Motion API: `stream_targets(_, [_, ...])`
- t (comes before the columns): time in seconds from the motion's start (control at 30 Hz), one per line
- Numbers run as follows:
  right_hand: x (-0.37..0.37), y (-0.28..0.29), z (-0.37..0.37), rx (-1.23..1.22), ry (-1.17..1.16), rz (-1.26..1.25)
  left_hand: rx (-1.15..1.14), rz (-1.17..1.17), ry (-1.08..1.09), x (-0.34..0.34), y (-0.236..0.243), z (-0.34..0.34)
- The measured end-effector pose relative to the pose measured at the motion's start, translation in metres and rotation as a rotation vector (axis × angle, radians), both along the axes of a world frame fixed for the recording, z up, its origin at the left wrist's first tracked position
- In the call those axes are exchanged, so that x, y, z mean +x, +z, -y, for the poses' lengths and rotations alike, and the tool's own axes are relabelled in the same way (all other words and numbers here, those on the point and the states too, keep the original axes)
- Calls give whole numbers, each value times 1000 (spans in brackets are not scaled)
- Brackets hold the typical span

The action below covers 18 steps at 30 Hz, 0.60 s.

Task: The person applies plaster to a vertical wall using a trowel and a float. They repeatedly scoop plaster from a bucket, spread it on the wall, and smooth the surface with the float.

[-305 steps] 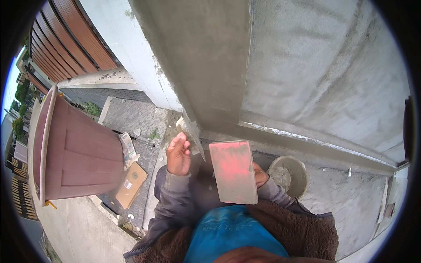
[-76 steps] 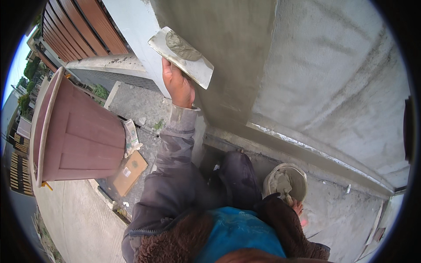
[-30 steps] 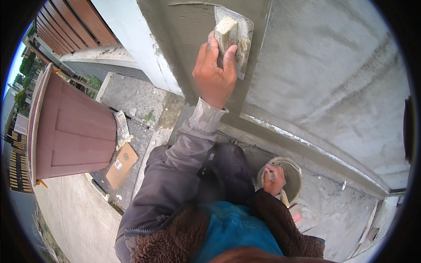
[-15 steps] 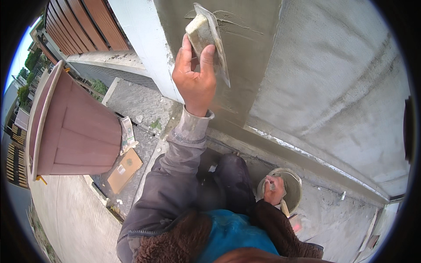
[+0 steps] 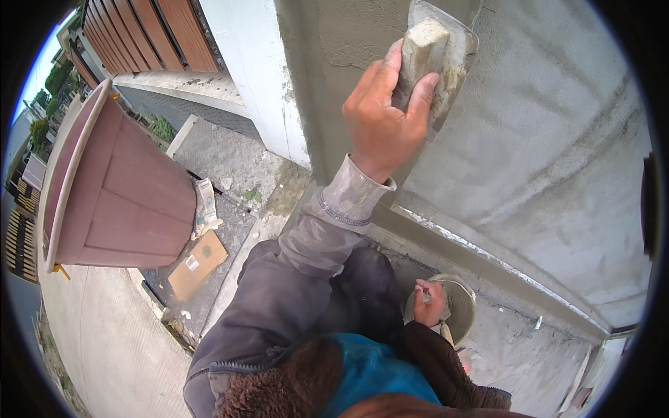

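"Grey mortar strip [image 5: 334, 97], head view: what's been changed?"

"Plastering trowel [image 5: 424, 56]. Half a second ago it was held edge-on, farther left; now its back is faced to the camera and it's placed over the strip's right edge, overlapping the paler wall panel [image 5: 543, 132]. Contact can't be confirmed."

"Meaning for the work?"

"Judged: the stroke has been taken across to that edge. Rough texture is left showing at upper left."

"Hand poses?"

"Left hand [image 5: 390, 115]: arm extended up and forward, block handle pinched between thumb and fingers. Right hand [image 5: 430, 304]: kept low by the bucket [image 5: 474, 306], fingers curled; what's gripped can't be told. Wooden handle [image 5: 447, 333] is seen just below it."
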State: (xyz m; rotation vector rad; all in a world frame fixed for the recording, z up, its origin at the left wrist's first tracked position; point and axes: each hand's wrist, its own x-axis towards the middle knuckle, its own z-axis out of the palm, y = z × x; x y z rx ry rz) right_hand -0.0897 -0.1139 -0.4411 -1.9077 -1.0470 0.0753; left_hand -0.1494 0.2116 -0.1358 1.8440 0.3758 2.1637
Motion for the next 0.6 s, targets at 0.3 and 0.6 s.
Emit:
stream_targets(0.3, [-4,-19,-6,32,0,-82,-99,-27,70,-63,44,-109])
stream_targets(0.6, [-2,-11,-7,73,8,-84,85,-9,134,-4,42,-55])
